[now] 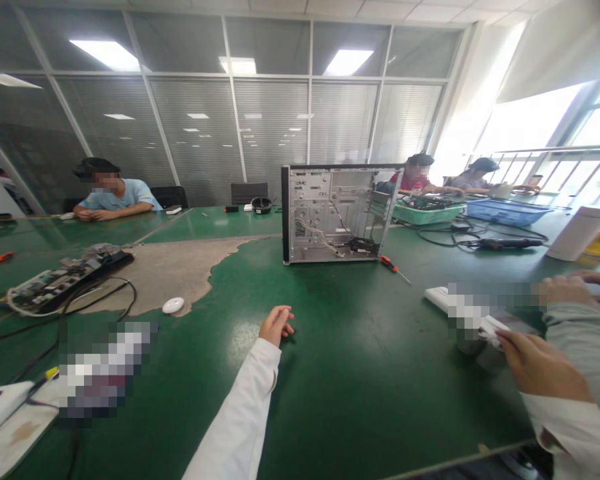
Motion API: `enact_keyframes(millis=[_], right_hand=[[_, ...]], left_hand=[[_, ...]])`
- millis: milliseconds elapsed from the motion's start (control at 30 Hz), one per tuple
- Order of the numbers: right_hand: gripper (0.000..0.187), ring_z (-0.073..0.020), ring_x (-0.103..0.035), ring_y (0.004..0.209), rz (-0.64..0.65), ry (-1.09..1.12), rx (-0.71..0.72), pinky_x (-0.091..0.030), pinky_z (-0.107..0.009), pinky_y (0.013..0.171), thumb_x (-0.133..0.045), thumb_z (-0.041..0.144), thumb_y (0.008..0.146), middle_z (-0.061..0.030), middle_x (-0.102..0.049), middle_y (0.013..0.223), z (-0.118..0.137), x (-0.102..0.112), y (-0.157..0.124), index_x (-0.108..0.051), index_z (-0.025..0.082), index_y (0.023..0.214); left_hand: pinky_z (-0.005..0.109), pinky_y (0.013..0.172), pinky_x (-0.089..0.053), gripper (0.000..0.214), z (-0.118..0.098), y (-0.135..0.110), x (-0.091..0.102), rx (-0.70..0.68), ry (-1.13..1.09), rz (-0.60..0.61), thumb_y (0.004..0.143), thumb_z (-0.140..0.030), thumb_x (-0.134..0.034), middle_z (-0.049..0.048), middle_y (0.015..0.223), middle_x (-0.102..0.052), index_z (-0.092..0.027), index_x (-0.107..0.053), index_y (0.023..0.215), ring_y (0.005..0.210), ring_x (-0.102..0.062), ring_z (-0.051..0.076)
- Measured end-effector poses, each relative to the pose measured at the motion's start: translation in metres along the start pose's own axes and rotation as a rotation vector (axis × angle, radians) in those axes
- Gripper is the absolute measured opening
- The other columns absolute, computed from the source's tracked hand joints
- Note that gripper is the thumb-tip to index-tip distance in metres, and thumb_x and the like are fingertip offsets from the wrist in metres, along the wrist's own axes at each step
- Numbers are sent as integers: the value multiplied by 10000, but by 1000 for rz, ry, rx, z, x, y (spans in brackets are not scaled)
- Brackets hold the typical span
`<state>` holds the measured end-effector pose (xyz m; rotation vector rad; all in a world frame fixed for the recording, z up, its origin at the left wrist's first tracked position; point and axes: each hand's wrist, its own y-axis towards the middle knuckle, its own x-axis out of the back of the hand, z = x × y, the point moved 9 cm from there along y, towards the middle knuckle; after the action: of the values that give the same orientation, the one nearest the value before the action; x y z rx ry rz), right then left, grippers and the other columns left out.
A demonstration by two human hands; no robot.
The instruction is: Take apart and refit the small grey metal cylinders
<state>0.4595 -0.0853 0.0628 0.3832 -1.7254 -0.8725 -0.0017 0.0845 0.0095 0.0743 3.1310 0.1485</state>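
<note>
My left hand (277,325), in a white sleeve, rests low over the green table (360,373) with its fingers loosely curled and nothing visible in them. On the right, my right hand (547,367) pinches a thin, crumpled white piece (493,329), which may be tissue or plastic. It adjoins a long white object (435,295), largely blurred out, so its kind does not show. Ahead stands an open computer case (337,213), upright, its inside facing me, with cables in the bottom. An orange-handled screwdriver (389,265) lies by its lower right corner.
Circuit boards (65,277) with black cables lie at left, near a round white lid-like disc (173,305). A neighbour's grey sleeve (580,333) is close at right, by a white cylinder (577,233). Green (430,213) and blue (507,212) baskets stand behind. Other people sit across.
</note>
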Motion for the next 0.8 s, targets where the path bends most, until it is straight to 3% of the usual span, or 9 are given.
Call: enact_keyframes(millis=[233,533,800], right_hand=[[286,-161,-520,638,54,30,-35,-382,-255,507,-318,403,730,-26,-557,823,-8,-13,1,-508,234,860],[284,-212,-532,624,102,21,-79,-373,-291,489,-295,387,737,-87,-566,730,-3,-5,1,-471,203,862],[242,-190,-536,615,77,99,-69,-378,-272,499,-350,429,687,-46,-566,691,-10,-6,0,-488,235,732]], left_hand=[[157,354,-328,393,0,0,1,10,-18,-8,632,-472,-458,33,732,-559,-148,-516,847,402,-504,56],[161,350,-314,385,-1,-1,0,14,-40,-22,618,-463,-478,28,713,-564,-148,-526,834,397,-501,58],[164,352,-317,397,0,0,0,10,-28,-13,620,-473,-470,30,719,-562,-147,-520,842,395,-499,57]])
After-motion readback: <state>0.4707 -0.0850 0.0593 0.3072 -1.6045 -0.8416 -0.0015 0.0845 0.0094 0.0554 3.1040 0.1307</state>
